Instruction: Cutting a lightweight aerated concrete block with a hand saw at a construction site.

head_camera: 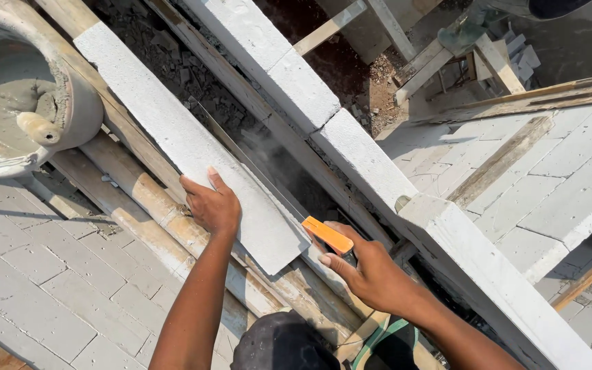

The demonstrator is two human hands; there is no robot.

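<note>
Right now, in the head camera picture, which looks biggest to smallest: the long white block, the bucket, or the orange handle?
1. Long white block
2. Bucket, partly cut off by the picture's edge, so unsure
3. Orange handle, in the right hand

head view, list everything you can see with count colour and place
long block: 1, white, lying slantwise across the poles, centre
saw: 1, thin dark blade with orange handle, along the block's right edge
bucket: 1, grey, holding wet mortar, top left
wooden handle: 1, pale, sticking out of the mortar
poles: several, tan, under the block
block wall: 1 row, white, running from top centre to lower right
planks: a few, pale wood, top right
rubble: loose, dark grey, between block and wall
left hand: resting flat on the block
right hand: gripping the saw handle
</note>
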